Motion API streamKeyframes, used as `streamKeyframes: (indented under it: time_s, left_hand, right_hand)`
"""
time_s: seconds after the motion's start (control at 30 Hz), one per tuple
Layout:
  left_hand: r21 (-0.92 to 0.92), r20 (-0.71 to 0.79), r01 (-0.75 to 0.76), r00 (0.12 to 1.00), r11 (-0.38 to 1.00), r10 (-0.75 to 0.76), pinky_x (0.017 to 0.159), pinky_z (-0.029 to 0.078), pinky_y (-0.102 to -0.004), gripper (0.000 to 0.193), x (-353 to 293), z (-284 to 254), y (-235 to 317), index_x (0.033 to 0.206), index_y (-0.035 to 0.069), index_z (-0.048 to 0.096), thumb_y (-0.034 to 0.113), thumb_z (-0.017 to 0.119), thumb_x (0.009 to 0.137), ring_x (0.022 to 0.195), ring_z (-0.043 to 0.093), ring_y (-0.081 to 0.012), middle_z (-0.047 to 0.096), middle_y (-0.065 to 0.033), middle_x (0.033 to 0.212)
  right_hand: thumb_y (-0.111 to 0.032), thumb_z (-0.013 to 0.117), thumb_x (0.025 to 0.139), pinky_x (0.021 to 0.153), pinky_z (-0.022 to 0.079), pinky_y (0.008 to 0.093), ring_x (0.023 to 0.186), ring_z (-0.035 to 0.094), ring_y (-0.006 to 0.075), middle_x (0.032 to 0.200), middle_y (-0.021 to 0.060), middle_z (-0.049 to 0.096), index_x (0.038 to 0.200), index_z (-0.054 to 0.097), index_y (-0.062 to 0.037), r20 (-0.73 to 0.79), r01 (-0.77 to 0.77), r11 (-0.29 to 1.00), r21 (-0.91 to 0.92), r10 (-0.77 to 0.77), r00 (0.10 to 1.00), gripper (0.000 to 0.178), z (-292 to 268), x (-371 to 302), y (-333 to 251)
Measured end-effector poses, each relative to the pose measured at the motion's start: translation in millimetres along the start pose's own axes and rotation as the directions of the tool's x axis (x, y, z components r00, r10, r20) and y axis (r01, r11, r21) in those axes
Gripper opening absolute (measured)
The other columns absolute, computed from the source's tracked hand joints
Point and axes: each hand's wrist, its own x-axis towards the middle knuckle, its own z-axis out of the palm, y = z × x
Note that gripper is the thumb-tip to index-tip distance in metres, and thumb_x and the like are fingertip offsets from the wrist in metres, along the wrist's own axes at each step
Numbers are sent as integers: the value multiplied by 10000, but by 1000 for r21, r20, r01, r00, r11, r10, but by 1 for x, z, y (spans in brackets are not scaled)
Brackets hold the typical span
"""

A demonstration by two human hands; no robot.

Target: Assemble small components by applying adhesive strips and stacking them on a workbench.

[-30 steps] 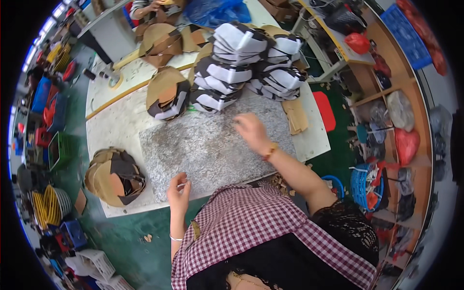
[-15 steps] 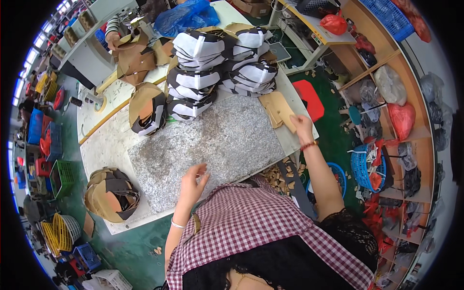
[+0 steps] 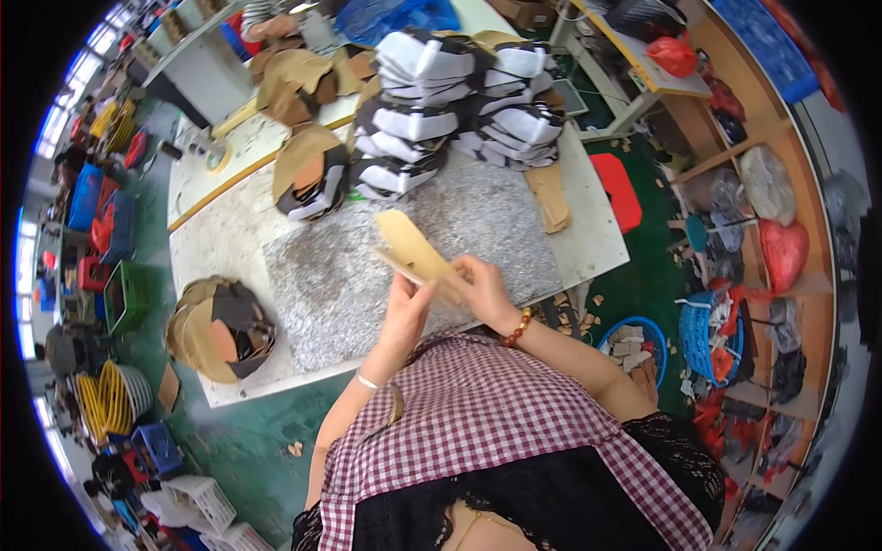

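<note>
Above the grey speckled board [image 3: 322, 275], both my hands hold tan flat pieces [image 3: 409, 241] that look like thin card or leather; their upper end is tilted up and away from me. My left hand [image 3: 407, 312] pinches the near-left edge, and my right hand [image 3: 482, 289] grips the near-right end. More than one layer seems to show, but I cannot tell how many. More tan pieces [image 3: 549, 197] lie at the board's right edge. Behind the board stand tall stacks of black and white curved pieces [image 3: 404, 119].
A stack of brown and black curved pieces [image 3: 220, 331] sits at the table's left corner, another [image 3: 310, 174] farther back. A red stool [image 3: 616, 193] and blue baskets [image 3: 707, 340] stand at right. A co-worker's hand [image 3: 274, 26] shows at the far left.
My right hand has brought tan pieces from the table's right side to the middle. My left hand, open before, has closed on them. The view has shifted slightly.
</note>
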Motion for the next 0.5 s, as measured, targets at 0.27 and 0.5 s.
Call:
streamKeyframes:
  time_s: [0.27,0.5]
  left_hand:
    - [-114,-304,107,943,988,-137,745,487,-285,231,-9,-26,-5,1095,6,510,100,546,887,893,587,-159,591,-72,985]
    - [-137,-136,299,939,944,-317,735,522,-317,185,-33,-39,1,1045,-16,535,101,533,902,834,617,-193,617,-118,939]
  right_hand:
    - [-183,571,882,436,417,236,481,544,88,613,78,607,791,598,22,146,-66,998,-5,66,987,226,19,-7,3]
    - [-196,503,926,441,433,210,546,556,72,679,50,609,912,582,32,127,-263,928,263,236,963,242,12,-10,29]
